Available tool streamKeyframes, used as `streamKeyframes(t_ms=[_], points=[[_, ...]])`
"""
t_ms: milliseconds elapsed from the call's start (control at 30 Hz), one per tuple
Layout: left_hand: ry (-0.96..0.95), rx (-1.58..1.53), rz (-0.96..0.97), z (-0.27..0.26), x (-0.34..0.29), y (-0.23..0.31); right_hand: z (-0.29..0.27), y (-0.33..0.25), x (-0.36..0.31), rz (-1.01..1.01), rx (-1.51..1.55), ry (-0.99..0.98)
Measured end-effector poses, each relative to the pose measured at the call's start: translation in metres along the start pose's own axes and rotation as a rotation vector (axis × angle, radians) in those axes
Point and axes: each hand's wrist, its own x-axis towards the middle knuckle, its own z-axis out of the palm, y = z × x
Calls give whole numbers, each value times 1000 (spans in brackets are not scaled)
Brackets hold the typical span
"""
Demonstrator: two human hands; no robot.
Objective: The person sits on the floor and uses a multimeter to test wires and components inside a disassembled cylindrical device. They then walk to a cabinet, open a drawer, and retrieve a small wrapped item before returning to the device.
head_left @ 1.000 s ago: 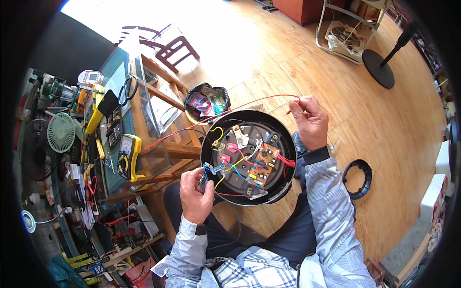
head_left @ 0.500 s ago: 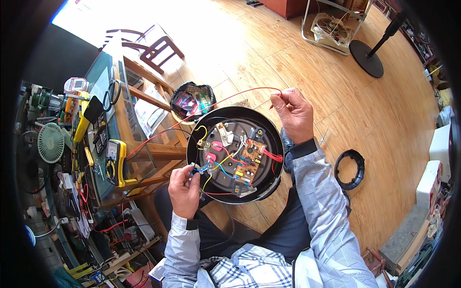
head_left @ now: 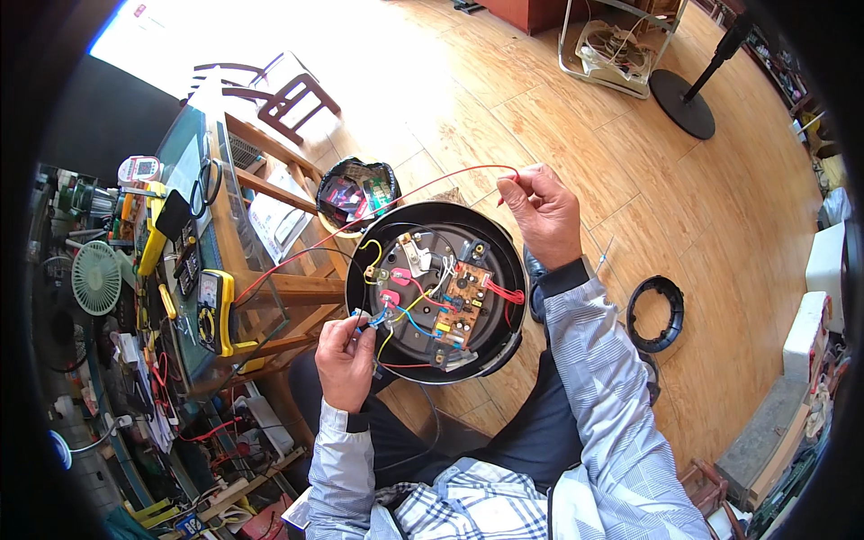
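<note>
Pinches the red lead (head_left: 490, 166) near its end, with thumb and fingers of the right hand (head_left: 547, 216) closed together on it. Holds it up beyond the far right rim of the round black housing (head_left: 511, 261), probably for letting the slack arch clear of the exposed wiring. Brings thumb and fingertips of the left hand (head_left: 346, 364) together at the housing's left edge, apparently clamped on the blue wires (head_left: 380, 317), perhaps to steady a loose end; cannot tell about anything else between the fingertips. Has the housing open side up above the dark trousers (head_left: 540, 396), likely for bringing the brown circuit board (head_left: 463, 306) within sight and reach of both hands; cannot make out the support underneath. Has the yellow multimeter (head_left: 211, 310) at the left, by the edge of the table (head_left: 301, 286), perhaps for easy reading. Leaves the black ring (head_left: 666, 340) well apart on the floor (head_left: 738, 225), seemingly out of the way.
</note>
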Motion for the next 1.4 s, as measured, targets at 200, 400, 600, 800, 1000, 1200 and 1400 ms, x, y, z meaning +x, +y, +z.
streamKeyframes(t_ms=[200,400,600,800,1000,1200,1400], points=[[41,-115,-32,2,-2,5,0,-2,-1,8,25,-6],[1,-76,-32,-5,-6,27,1,3,0,13,7,-18],[-118,-66,-125,-5,-8,58,2,4,1,15,1,-16],[-283,-188,-279,8,-9,86,1,3,2,-2,-9,-26],[-347,-233,-418,35,-10,86,1,0,1,-15,-60,-28],[-286,-308,-445,41,-12,78,0,-3,1,7,-52,-23],[-300,-281,-348,40,-12,75,-2,-7,1,-26,-38,-28]])
